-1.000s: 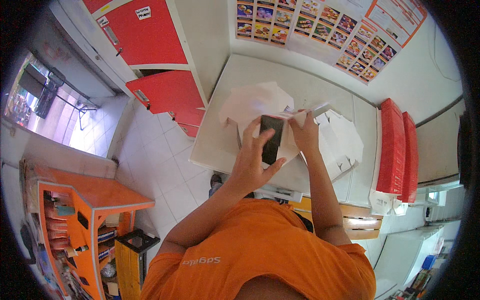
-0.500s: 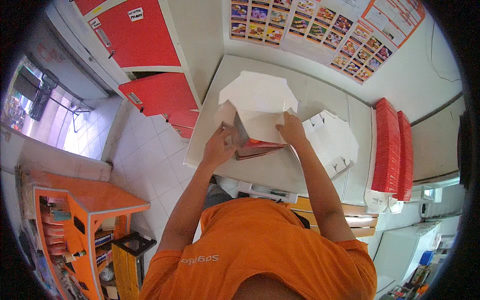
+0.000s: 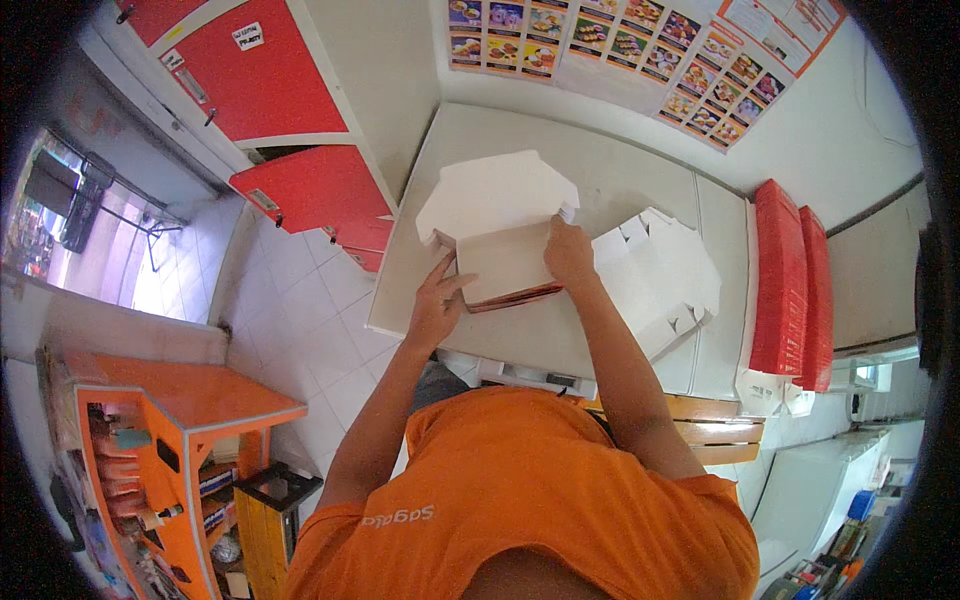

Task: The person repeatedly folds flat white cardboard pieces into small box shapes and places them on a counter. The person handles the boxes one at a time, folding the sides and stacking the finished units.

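Head view: a partly folded cardboard box (image 3: 512,258), white inside with a dark red edge along the front, sits on the near part of a pale table (image 3: 610,150), straight in front of the person. Its wide lid (image 3: 497,195) spreads open behind the bottom, away from the body, with small bent tabs at both ends of the fold. The left hand (image 3: 437,300) grasps the box's left side near the front, its thumb reaching over the inside and its other fingers along the side. The right hand (image 3: 571,252) is curled around the right side, near the back corner by the lid; its fingertips are partly hidden. Just right of the box, next to the right forearm, lie white cardboard blanks (image 3: 655,275) with notched edges; how many cannot be told. Farther right, at the table's edge, two long red stacks (image 3: 780,285) stand side by side. Behind the table, posters with food pictures (image 3: 510,40) hang on the wall. To the left is a cabinet with red doors (image 3: 255,75), the lower one ajar, above a white tiled floor (image 3: 315,310). An orange shelf (image 3: 200,390) holding assorted things stands at lower left, beside a wooden stool (image 3: 262,530) with a black top. The person wears an orange shirt (image 3: 540,470)
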### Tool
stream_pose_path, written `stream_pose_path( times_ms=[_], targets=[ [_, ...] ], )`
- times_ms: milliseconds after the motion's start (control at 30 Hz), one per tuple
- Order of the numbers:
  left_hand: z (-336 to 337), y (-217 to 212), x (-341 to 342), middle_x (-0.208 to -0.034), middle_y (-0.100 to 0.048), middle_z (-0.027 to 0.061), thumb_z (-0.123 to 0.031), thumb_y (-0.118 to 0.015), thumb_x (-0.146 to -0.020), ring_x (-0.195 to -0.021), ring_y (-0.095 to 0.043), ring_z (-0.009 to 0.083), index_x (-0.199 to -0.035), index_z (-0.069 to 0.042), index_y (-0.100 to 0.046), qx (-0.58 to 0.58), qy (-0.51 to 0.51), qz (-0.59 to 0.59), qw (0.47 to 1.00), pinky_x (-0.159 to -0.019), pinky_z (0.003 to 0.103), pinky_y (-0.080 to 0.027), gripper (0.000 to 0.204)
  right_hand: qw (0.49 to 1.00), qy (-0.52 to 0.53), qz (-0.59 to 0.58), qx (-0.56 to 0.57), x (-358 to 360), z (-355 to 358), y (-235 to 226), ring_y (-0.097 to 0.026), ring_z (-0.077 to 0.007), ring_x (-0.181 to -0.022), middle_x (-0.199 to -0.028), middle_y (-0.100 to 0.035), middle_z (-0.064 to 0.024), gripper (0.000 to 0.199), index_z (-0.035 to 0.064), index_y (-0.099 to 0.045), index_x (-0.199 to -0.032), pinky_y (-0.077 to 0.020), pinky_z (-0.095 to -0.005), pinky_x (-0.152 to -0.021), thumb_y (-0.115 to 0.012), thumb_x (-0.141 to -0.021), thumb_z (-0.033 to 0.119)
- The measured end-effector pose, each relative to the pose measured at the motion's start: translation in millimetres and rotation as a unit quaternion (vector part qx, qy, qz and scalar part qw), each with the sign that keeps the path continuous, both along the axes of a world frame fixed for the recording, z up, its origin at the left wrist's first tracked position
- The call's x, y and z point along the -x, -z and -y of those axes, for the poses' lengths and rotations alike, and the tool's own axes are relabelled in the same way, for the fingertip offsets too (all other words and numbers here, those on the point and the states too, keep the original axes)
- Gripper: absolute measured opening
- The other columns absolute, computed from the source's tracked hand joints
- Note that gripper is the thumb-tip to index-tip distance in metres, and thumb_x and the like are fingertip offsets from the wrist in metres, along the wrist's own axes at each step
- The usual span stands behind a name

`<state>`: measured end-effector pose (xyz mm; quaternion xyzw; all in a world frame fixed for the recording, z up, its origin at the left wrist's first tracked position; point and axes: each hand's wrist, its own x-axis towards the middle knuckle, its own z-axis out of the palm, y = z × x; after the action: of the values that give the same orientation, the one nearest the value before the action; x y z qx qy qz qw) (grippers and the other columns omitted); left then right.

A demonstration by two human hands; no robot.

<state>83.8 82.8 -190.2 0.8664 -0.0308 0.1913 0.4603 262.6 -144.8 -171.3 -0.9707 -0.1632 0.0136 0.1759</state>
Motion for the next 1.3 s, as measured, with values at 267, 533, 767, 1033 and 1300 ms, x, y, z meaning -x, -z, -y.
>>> stream_pose_path(
  times_ms=[267, 533, 767, 1033, 1300],
  targets=[
    [11, 3, 1, -0.154, -0.044, 0.0315, 0.004, -0.064, -0.087, -0.134, -0.056, 0.0394, -0.129, -0.002, -0.067, 0.031, -0.016, 0.020, 0.999, -0.101, 0.041, -0.053, 0.042, 0.998, 0.056, -0.013, -0.005, 12, -4, 3, -0.070, -0.0439, -0.095, -0.098, -0.072, -0.0261, 0.039, -0.0021, -0.061, -0.117, -0.0567, -0.0532, -0.086, -0.059, -0.097, 0.031],
    [30, 38, 6, -0.150, -0.045, 0.0320, -0.021, -0.087, -0.081, -0.136, -0.051, 0.0454, -0.135, -0.006, -0.059, -0.002, -0.087, 0.027, 0.996, -0.100, 0.048, -0.055, 0.062, 0.998, 0.052, -0.033, 0.008, 40, 99, 2, -0.065, -0.0390, -0.106, -0.113, -0.066, -0.0196, 0.054, 0.0089, -0.066, -0.125, -0.0538, -0.0481, -0.089, -0.076, -0.088, 0.047],
    [26, 36, -22, -0.152, -0.045, 0.0296, -0.026, -0.089, -0.078, -0.138, -0.048, 0.0447, -0.134, -0.008, -0.059, -0.014, -0.108, 0.014, 0.994, -0.102, 0.050, -0.052, 0.066, 0.983, -0.088, -0.131, -0.096, 26, 180, 33, -0.064, -0.0375, -0.107, -0.115, -0.065, -0.0188, 0.047, 0.0079, -0.070, -0.117, -0.0532, -0.0485, -0.089, -0.079, -0.086, 0.042],
    [92, -79, -16, -0.151, -0.045, 0.0228, -0.039, -0.088, -0.077, -0.142, -0.040, 0.0448, -0.144, -0.005, -0.048, -0.096, 0.021, 0.126, 0.987, -0.116, 0.056, -0.031, 0.086, 0.997, -0.056, -0.020, -0.041, 67, 187, -169, -0.068, -0.0417, -0.087, -0.091, -0.070, -0.0222, 0.018, 0.0002, -0.071, -0.100, -0.0528, -0.0438, -0.079, -0.068, -0.092, 0.016],
    [139, -165, -29, -0.088, -0.069, 0.0197, -0.022, -0.065, -0.100, -0.081, -0.067, 0.0342, -0.105, -0.001, -0.070, -0.004, 0.261, -0.029, 0.965, -0.072, 0.044, -0.052, 0.023, 0.955, -0.126, 0.215, -0.158, 133, 140, -237, -0.062, -0.0373, -0.110, -0.114, -0.066, -0.0128, 0.025, 0.0082, -0.066, -0.088, -0.0472, -0.0485, -0.096, -0.086, -0.071, 0.010]
  ],
)
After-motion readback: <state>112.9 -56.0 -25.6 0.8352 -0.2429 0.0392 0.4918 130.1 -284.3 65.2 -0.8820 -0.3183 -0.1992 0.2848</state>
